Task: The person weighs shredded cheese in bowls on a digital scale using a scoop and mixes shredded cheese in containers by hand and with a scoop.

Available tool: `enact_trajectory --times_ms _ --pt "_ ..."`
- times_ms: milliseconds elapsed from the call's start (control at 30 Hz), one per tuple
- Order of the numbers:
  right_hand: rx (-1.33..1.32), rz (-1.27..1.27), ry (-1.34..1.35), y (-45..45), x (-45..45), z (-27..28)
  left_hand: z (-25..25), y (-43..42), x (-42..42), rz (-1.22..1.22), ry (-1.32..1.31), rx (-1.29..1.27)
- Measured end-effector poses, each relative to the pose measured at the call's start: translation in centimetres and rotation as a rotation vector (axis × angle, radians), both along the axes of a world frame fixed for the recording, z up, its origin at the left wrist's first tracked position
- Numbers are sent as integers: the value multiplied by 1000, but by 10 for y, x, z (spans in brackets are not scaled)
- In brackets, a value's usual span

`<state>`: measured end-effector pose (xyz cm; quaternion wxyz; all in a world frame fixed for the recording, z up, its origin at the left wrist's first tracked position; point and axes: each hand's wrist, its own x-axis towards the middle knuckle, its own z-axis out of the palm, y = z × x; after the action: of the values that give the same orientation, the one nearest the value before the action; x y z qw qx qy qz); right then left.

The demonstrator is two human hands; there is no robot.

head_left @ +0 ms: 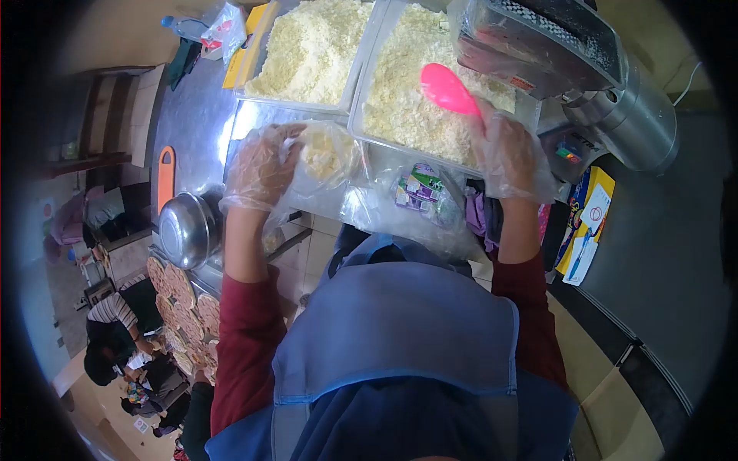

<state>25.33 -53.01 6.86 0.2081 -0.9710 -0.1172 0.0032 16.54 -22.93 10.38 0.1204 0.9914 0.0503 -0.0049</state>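
My left hand (266, 163), in a clear plastic glove, grips the edge of a clear plastic bag (350, 157). Inside the bag lies a small heap of pale grated cheese (321, 163). A bright pink spoon (447, 88) is in my gloved right hand (507, 150), its bowl over the right-hand tub (415, 150) of grated cheese (403, 77). Against it stands a second clear tub (298, 106), also filled with grated cheese (311, 50). Some of the right tub lies hidden under the machine and my right hand.
A metal grating machine (553, 46) overhangs the right tub. Purple-and-green packets (421, 188) in plastic lie at the near table edge. On the left are a metal bowl (187, 230), an orange handle (166, 177) and round topped flatbreads (184, 307). Other people (115, 330) work at lower left.
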Motion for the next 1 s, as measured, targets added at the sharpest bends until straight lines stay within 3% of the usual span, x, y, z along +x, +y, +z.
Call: enact_trajectory --times_ms 167,267,333,500,600,667,833,900,1000 --pt "-90 162 98 -1 -7 -16 7 -34 25 -196 -130 -44" --pt "-48 -12 157 -12 -7 -5 -1 -46 37 -194 -60 -54" --pt "0 -60 40 -11 -3 -7 -8 -51 47 -211 -59 -59" --pt "-78 88 3 8 6 -26 -16 -66 77 -269 -11 -8" --pt "-31 26 51 -6 -5 -13 -24 -67 88 -304 -12 -29" --pt "-24 -76 -160 -18 -8 -28 -36 -72 101 -322 11 -32" --pt "-36 -139 -51 -19 -12 -28 -69 -88 134 -482 -109 -59" --pt "-15 -156 -46 -21 -12 -29 -76 -95 144 -466 164 38" --pt "-33 -123 -117 -23 -12 -41 -72 -98 142 -494 222 5"
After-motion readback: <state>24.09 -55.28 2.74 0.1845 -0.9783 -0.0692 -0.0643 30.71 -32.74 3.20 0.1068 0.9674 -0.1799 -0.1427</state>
